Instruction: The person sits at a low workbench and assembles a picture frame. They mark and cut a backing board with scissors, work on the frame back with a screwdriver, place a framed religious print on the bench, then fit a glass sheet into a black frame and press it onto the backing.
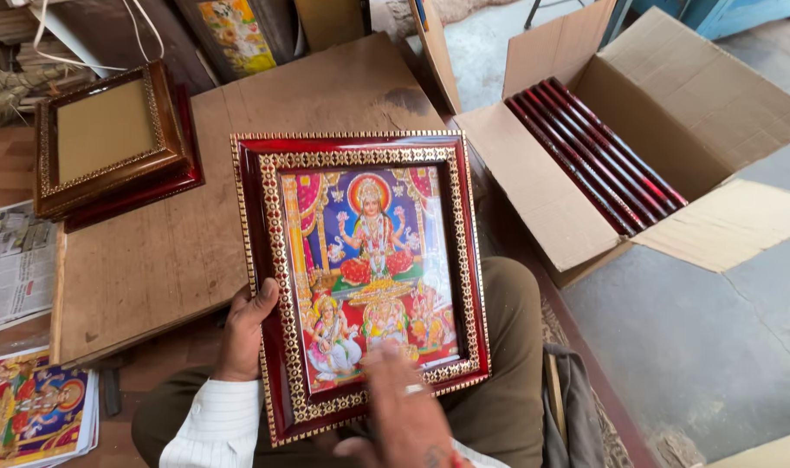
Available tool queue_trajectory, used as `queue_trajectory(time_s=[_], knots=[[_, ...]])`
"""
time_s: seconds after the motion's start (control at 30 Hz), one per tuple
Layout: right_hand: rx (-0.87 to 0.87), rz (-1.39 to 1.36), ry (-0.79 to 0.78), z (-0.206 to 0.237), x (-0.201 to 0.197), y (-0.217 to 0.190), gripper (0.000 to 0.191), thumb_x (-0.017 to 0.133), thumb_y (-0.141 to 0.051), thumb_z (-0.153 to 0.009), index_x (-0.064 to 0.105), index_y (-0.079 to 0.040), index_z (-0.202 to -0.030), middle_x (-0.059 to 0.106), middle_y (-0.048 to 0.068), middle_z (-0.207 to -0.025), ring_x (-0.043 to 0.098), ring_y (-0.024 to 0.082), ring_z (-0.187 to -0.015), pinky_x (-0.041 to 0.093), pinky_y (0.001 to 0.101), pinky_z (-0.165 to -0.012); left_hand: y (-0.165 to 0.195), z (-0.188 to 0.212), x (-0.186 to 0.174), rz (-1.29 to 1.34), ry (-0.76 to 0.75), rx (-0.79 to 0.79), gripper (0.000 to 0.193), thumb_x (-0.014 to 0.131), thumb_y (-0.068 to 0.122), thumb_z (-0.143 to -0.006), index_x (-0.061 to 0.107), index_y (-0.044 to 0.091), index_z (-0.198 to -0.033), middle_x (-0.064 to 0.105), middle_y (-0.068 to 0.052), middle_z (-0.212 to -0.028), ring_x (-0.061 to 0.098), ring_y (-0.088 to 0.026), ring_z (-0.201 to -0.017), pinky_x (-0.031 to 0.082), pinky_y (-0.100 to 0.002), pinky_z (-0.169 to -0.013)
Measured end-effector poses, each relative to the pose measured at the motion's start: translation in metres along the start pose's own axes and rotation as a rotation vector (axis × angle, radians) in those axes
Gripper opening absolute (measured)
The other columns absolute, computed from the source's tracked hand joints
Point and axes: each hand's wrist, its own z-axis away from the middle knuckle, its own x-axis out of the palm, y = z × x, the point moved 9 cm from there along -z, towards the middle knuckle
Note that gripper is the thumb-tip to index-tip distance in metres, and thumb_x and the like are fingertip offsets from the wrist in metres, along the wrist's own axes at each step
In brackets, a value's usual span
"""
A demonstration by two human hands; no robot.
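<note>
Head view: your left hand (243,334) grips the left edge of the framed picture (365,277), thumb over its red and gold border. Your right hand (404,416) lies blurred over the lower glass, fingers spread and flat, gripping nothing. That frame rests tilted over your lap. Beyond it sits a wooden board (213,199), with stacked empty frames (113,143) at its far left corner. Off to your right, an open cardboard box (672,104) holds a row of red frames (598,156). Printed pictures (31,407) lie lower left.
</note>
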Motion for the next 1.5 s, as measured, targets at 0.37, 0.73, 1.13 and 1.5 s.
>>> queue_trajectory(time_s=[0.37,0.73,1.13,1.5], knots=[[-0.143,-0.016,0.085,-0.006,-0.047,0.01,0.06,0.087,-0.026,-0.075,0.066,-0.007,-0.128,0.071,0.015,-0.121,0.061,0.032,-0.12,0.047,0.0498,-0.102,-0.001,-0.001,-0.009,0.034,-0.019,0.063,0.045,0.069,0.038,-0.1,0.067,-0.002,-0.122,0.073,-0.006,-0.109,0.067,-0.014,-0.093,0.053,-0.032,-0.085],[0.478,-0.816,0.551,0.012,-0.162,0.155,0.05,0.065,-0.028,-0.093,0.059,-0.006,-0.137,0.07,0.007,-0.13,0.066,0.017,-0.118,0.051,0.0367,-0.099,-0.002,-0.019,-0.017,0.149,-0.111,0.079,0.043,0.069,0.04,-0.101,0.064,-0.001,-0.112,0.073,-0.008,-0.107,0.067,-0.016,-0.096,0.055,-0.035,-0.086],[0.519,-1.053,0.582,-0.046,-0.236,0.169,0.029,0.059,-0.027,-0.104,0.069,0.0,-0.101,0.066,-0.001,-0.088,0.06,0.008,-0.077,0.051,0.026,-0.068,0.035,-0.09,0.054,-0.059,-0.05,0.23,0.042,0.065,0.035,-0.101,0.067,-0.001,-0.121,0.074,-0.009,-0.113,0.071,-0.016,-0.094,0.057,-0.031,-0.085],[0.221,0.45,0.66,-0.132,-0.552,0.169,0.027,0.069,-0.016,-0.111,0.07,0.007,-0.096,0.058,0.009,-0.069,0.05,0.013,-0.063,0.043,0.0346,-0.06,-0.12,-0.024,0.247,-0.619,-0.433,0.39,0.016,0.076,0.017,-0.09,0.075,0.005,-0.101,0.08,-0.009,-0.104,0.078,-0.022,-0.087,0.06,-0.034,-0.071]])
